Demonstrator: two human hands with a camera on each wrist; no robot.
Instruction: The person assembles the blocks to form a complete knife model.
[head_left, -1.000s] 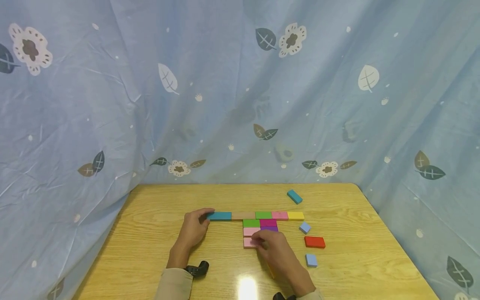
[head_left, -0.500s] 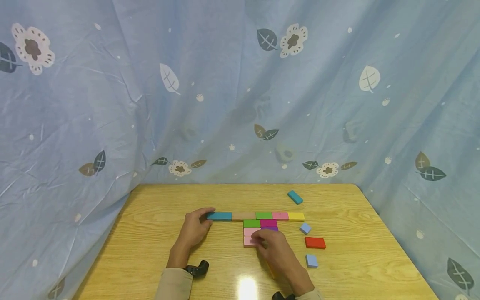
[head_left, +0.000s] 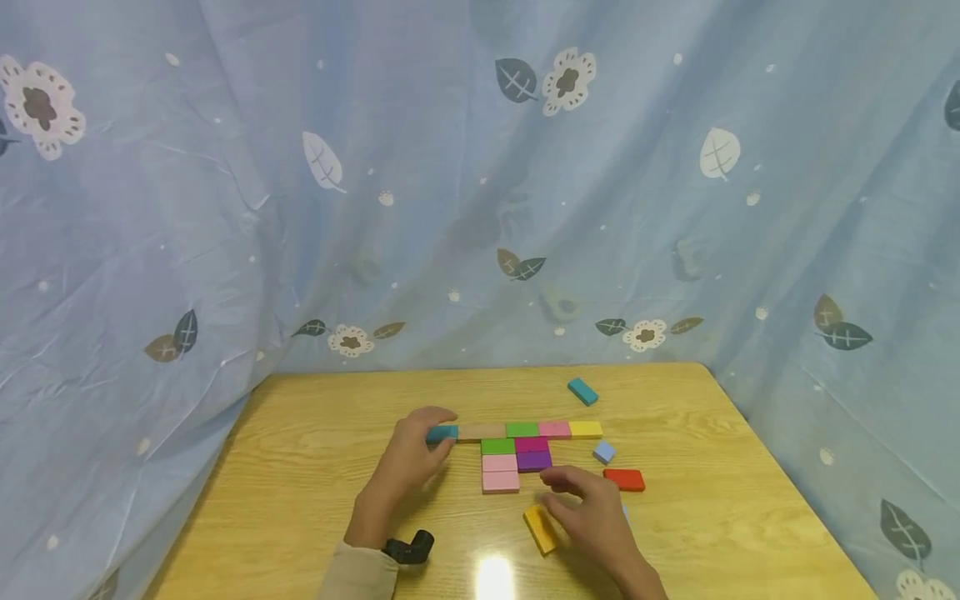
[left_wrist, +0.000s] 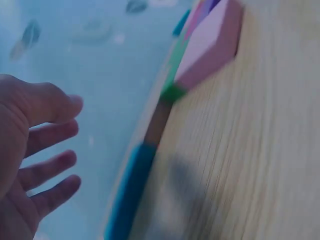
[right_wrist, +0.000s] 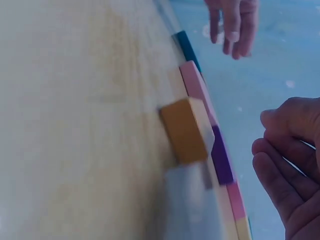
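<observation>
My left hand point(head_left: 416, 446) is over the left part of a blue block point(head_left: 444, 434), hiding some of it; the left wrist view shows its fingers spread and holding nothing. That block begins a row with a bare wooden block point(head_left: 482, 432), a green point(head_left: 522, 429), a pink point(head_left: 554, 429) and a yellow one point(head_left: 586, 429). Below the row lie another green block point(head_left: 498, 447), a magenta point(head_left: 532, 444), a purple point(head_left: 534, 461) and two pink blocks point(head_left: 500, 482). My right hand point(head_left: 596, 508), fingers loosely bent around nothing, hovers beside an orange block point(head_left: 541, 531).
On the wooden table point(head_left: 300, 500), loose blocks lie to the right: a red one point(head_left: 624, 479), a light blue one point(head_left: 603, 452), and another light blue one mostly behind my right hand. A teal block point(head_left: 582, 392) lies behind the row. A blue curtain point(head_left: 420, 208) hangs at the back edge.
My right hand has let go of the lower pink block and moved right, uncovering the orange block. My left hand has shifted right, over the blue block. The head view has turned slightly.
</observation>
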